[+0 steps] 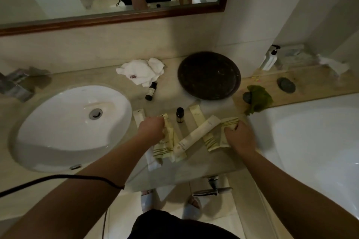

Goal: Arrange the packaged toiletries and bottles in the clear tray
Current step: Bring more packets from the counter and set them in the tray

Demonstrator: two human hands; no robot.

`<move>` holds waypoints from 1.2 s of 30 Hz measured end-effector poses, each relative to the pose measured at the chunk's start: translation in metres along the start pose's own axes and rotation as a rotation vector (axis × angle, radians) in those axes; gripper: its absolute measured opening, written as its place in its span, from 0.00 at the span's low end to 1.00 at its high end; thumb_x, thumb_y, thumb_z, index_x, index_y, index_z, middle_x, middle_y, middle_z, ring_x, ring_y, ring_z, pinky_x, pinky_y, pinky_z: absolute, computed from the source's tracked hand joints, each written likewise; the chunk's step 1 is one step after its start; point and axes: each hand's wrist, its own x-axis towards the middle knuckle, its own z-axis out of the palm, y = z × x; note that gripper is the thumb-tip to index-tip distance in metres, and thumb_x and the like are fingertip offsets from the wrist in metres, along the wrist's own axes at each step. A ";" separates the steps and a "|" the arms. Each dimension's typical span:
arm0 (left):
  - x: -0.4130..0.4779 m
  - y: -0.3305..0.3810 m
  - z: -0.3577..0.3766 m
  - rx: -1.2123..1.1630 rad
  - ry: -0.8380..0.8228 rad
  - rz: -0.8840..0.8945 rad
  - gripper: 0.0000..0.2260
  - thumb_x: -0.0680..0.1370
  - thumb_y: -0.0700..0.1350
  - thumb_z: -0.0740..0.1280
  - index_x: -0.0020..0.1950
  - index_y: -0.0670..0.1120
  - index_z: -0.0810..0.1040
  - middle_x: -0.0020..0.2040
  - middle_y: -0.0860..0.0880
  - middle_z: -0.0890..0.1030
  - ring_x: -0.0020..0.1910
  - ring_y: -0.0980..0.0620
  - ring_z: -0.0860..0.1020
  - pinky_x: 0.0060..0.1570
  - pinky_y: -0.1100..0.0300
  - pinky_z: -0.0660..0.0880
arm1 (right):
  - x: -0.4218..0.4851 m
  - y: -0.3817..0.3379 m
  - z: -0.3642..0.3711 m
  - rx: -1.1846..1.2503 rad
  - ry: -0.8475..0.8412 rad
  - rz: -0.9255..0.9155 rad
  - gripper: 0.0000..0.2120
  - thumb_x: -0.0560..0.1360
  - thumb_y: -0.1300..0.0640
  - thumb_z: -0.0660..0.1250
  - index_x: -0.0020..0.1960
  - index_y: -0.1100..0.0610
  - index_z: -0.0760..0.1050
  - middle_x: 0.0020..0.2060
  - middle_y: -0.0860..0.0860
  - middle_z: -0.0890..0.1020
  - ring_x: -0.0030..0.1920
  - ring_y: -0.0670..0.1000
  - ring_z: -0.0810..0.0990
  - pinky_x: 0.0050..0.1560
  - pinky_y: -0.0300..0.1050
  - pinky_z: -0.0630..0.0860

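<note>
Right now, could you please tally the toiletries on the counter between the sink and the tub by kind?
Small dark bottles: 2 (lying, upright)
White sachets: 3 ()
Cream striped packets: 3 ()
Total: 8

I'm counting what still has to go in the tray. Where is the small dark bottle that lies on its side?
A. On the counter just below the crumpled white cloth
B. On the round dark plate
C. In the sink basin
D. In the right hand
A: the lying bottle rests on the counter, its cap end by the white cloth, between the sink and the dark plate; another small bottle stands upright nearer the hands.
</note>
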 end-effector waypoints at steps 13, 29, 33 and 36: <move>-0.012 -0.008 0.005 0.053 -0.039 0.014 0.24 0.69 0.53 0.75 0.61 0.48 0.73 0.58 0.46 0.76 0.58 0.44 0.73 0.56 0.49 0.74 | -0.043 -0.071 0.022 0.400 -0.185 -0.306 0.06 0.77 0.58 0.65 0.52 0.49 0.76 0.45 0.45 0.81 0.46 0.44 0.82 0.42 0.43 0.81; -0.049 -0.040 -0.028 -0.375 0.050 -0.038 0.02 0.76 0.41 0.64 0.45 0.46 0.74 0.44 0.47 0.78 0.42 0.49 0.76 0.41 0.57 0.73 | -0.079 -0.125 0.048 0.445 -0.399 -0.314 0.07 0.78 0.57 0.64 0.54 0.51 0.78 0.46 0.45 0.83 0.44 0.41 0.82 0.39 0.34 0.79; -0.080 -0.092 -0.046 -0.501 0.211 -0.078 0.04 0.74 0.38 0.64 0.45 0.45 0.76 0.46 0.45 0.82 0.46 0.46 0.79 0.41 0.58 0.73 | -0.101 -0.172 0.074 0.472 -0.400 -0.356 0.05 0.77 0.56 0.67 0.51 0.55 0.80 0.42 0.47 0.84 0.39 0.42 0.83 0.33 0.32 0.75; -0.106 -0.144 -0.053 -0.633 0.289 -0.178 0.08 0.75 0.38 0.63 0.51 0.44 0.80 0.47 0.47 0.82 0.46 0.47 0.80 0.43 0.58 0.75 | -0.123 -0.215 0.101 0.461 -0.458 -0.376 0.07 0.75 0.57 0.70 0.53 0.55 0.79 0.39 0.49 0.85 0.33 0.45 0.83 0.32 0.38 0.78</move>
